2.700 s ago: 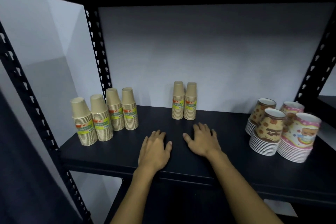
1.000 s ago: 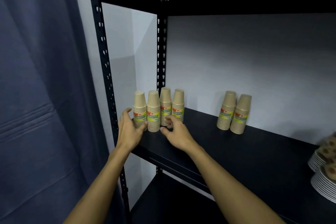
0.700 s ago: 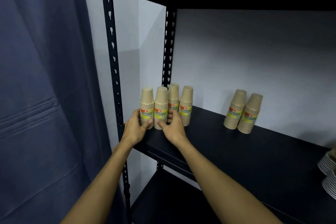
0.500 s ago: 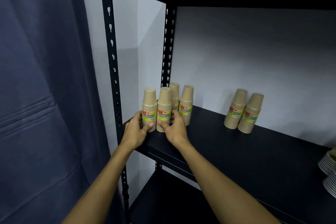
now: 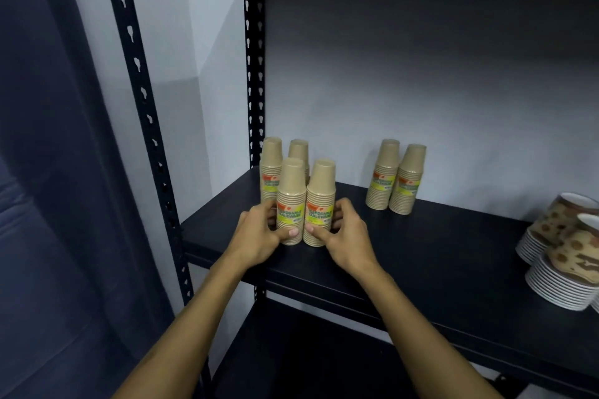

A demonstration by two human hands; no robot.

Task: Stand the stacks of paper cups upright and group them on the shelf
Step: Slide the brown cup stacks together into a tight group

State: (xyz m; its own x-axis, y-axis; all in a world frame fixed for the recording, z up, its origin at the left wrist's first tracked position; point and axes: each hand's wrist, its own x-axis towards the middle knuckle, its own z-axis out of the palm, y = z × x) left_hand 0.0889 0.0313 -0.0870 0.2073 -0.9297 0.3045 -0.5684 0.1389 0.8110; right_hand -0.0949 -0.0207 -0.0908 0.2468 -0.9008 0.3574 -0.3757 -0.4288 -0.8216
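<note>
Front kraft stacks [image 5: 304, 201] now pulled forward, both hands [image 5: 256, 236] gripping

Patterned cup stacks [image 5: 564, 256] cut off at right edge; rear brown stacks [image 5: 270, 168] partly hidden.

On my left I see a dark blue curtain [image 5: 48, 172] hanging beside the rack, its folds running top to bottom. Behind the rack I see a plain pale wall [image 5: 421, 91], with a corner on the far left. Two black uprights [image 5: 139, 100] punched with keyhole slots stand at the left, one near and one far, and a lower board [image 5: 308, 363] lies in shadow below.
</note>
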